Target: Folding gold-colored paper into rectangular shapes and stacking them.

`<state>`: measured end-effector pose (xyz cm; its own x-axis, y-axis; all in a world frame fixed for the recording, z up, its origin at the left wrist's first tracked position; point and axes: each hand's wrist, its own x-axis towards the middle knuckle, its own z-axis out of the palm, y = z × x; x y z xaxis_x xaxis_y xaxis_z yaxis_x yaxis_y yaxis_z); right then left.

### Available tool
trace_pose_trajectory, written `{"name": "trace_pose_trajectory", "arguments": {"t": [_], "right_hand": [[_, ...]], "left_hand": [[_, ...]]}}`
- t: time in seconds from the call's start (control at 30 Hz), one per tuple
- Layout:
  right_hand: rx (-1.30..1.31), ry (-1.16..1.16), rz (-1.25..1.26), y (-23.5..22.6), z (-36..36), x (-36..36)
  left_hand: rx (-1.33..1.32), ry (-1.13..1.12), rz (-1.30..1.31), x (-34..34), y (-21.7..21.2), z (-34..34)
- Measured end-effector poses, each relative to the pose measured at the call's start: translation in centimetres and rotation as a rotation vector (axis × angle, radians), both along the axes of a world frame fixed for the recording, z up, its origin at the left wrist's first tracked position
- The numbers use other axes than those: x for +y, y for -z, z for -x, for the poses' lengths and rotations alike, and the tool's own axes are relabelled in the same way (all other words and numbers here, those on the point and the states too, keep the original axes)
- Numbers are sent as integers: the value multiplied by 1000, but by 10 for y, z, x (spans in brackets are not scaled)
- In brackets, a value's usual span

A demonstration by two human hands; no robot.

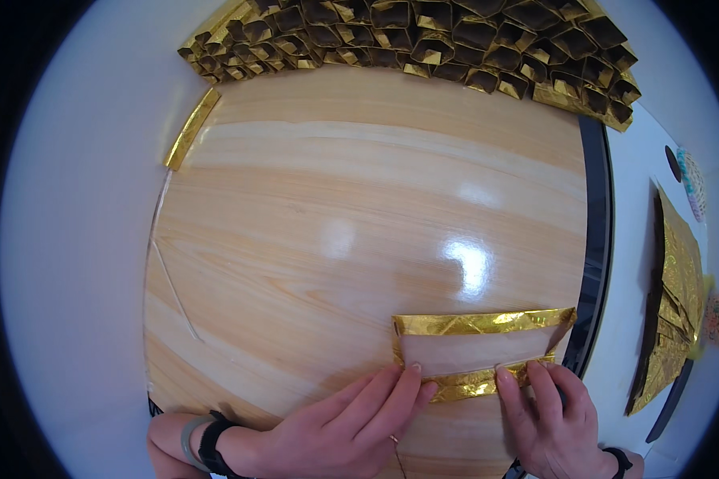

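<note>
A rectangular piece of gold foil paper [487,321] lies near the front right of the wooden table. Its long edges are folded inward as gold bands, and a pale underside shows between them. At its near left corner, my left hand [347,423] closes thumb and fingers on the folded band. My right hand [555,415] grips the same near band farther right, thumb and fingertips on the fold. Both hands touch the paper along its near edge.
Many folded gold paper tubes [431,57] are stacked along the table's far edge, open ends facing me. A narrow gold strip [190,132] rests at the far left edge. Layered gold sheets [671,303] lie on a white surface to the right, beyond the wooden table [295,239].
</note>
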<state>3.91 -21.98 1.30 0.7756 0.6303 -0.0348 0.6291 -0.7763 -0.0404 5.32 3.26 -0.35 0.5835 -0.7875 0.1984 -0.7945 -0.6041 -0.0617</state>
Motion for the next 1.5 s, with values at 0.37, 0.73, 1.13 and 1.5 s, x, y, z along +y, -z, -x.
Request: {"name": "trace_pose_trajectory", "arguments": {"t": [0.37, 0.73, 1.13, 1.5], "right_hand": [[-19, -13, 22, -1, 2, 2], [-185, -72, 227, -4, 6, 8], [-151, -48, 106, -9, 4, 12], [-57, -81, 95, -18, 2, -10]], "left_hand": [[-101, 40, -101, 1, -4, 2], [-372, 126, -214, 9, -10, 6], [-12, 146, -71, 1, -2, -4], [122, 189, 123, 20, -2, -13]]}}
